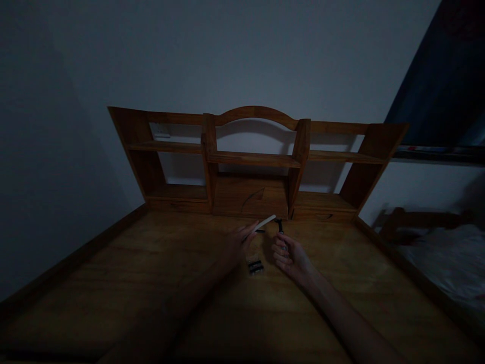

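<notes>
Dim light is covering the wooden bench [151, 283]; left hand [237, 243] is pinching a pale strip [265, 222], right hand [290, 257] is gripping a dark tool [280, 226], so the fingers should be holding firmly above the small dark pieces [255, 266].

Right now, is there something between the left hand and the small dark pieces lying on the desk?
Nothing visible. The left hand, holding a pale strip, is just above the dark pieces on the desk; only bare wood lies between.
</notes>
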